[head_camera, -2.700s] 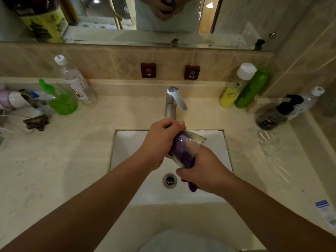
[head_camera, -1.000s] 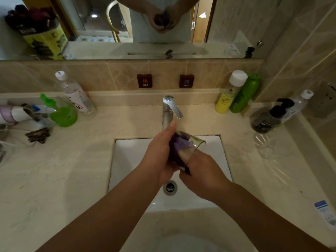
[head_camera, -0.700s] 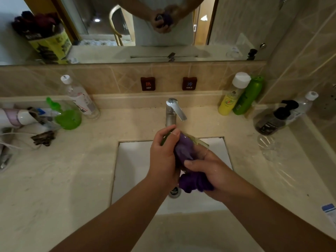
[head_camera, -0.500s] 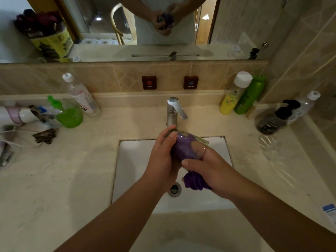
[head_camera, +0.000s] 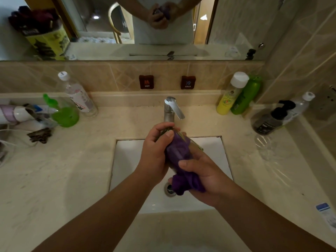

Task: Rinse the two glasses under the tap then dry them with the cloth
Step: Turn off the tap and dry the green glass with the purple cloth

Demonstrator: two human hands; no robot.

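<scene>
Over the white sink (head_camera: 127, 160), my left hand (head_camera: 154, 153) grips a clear glass (head_camera: 192, 142), tilted with its rim to the right. A purple cloth (head_camera: 179, 155) is stuffed into the glass and trails out below. My right hand (head_camera: 201, 177) grips the bunched tail of the cloth under the glass. The second clear glass (head_camera: 263, 144) stands on the counter to the right of the sink. The chrome tap (head_camera: 171, 110) rises just behind my hands; no water shows.
Yellow bottle (head_camera: 231, 95) and green bottle (head_camera: 245, 96) stand at the back right, a dark pump bottle (head_camera: 271, 119) near the second glass. A water bottle (head_camera: 78, 95), a green-liquid bottle (head_camera: 63, 113) and a hair dryer (head_camera: 16, 113) crowd the left counter.
My right hand has slid down and out from the glass mouth, pulling the cloth with it, then gripped its bunched tail. My left hand has turned the glass slightly.
</scene>
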